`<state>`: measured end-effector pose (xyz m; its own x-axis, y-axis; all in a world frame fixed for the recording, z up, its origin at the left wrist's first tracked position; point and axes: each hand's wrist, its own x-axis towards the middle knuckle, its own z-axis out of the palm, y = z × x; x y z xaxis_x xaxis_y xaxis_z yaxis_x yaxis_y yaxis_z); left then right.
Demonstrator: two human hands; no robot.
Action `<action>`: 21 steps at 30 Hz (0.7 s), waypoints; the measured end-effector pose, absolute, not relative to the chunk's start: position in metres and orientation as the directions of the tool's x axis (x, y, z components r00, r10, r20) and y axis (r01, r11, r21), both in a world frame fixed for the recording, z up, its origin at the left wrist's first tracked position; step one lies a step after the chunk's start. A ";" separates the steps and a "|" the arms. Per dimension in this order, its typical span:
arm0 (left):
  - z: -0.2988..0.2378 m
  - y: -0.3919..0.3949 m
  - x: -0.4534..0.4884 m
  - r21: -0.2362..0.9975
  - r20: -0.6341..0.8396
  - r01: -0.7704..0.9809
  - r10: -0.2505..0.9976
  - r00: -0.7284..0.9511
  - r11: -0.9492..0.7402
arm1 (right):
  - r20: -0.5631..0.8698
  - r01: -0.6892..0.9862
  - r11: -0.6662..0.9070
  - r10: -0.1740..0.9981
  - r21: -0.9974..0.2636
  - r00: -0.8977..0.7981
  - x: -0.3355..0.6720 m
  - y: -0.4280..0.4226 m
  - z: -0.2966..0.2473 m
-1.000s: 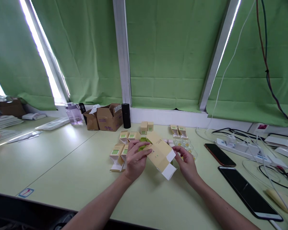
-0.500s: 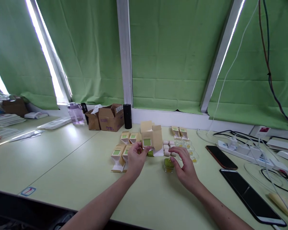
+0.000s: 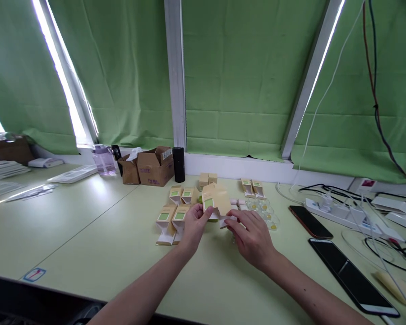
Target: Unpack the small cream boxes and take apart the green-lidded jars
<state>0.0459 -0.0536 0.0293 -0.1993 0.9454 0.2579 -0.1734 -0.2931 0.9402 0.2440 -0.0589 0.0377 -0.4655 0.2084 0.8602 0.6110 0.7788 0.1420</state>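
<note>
My left hand (image 3: pixel 193 225) grips a small tan carton with a green label (image 3: pixel 216 201), held just above the pale green table (image 3: pixel 88 225). My right hand (image 3: pixel 250 235) lies just right of the carton, fingers curled down over a spot on the table; whatever is under them is hidden. Its fingertips touch the carton's white bottom flap (image 3: pixel 227 220). Several folded tan cartons (image 3: pixel 171 219) lie to the left of my left hand. More cartons (image 3: pixel 252 187) and clear trays with yellow pieces (image 3: pixel 265 212) sit behind my right hand.
Two phones (image 3: pixel 310 221) (image 3: pixel 353 277) lie at the right, beside a power strip (image 3: pixel 338 208) and loose cables. Brown cardboard boxes (image 3: pixel 152 166), a black cylinder (image 3: pixel 178 164) and a purple bottle (image 3: pixel 103 160) stand along the window sill. Green blinds hang behind.
The flat carton has been opened into a box and lowered toward the table. My right hand moved left over the small green jar, which no longer shows.
</note>
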 end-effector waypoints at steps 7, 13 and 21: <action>0.030 -0.053 0.046 0.936 0.290 -0.135 0.929 -0.231 -0.326 | 0.830 0.601 0.785 0.230 0.151 -0.509 0.243 -0.053 0.036; 0.033 -0.055 0.048 0.930 0.301 -0.145 0.927 -0.225 -0.338 | 0.842 0.581 0.806 0.234 0.112 -0.487 0.240 -0.049 0.032; 0.035 -0.058 0.049 0.917 0.377 -0.080 0.914 -0.153 -0.391 | 0.746 0.528 0.676 0.657 -0.515 -0.113 0.245 0.000 0.055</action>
<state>0.0486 -0.0584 0.0352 -0.1529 0.9136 0.3768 -0.0800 -0.3915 0.9167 0.2447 -0.0003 0.0553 -0.1133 0.6567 0.7456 0.5275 0.6757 -0.5150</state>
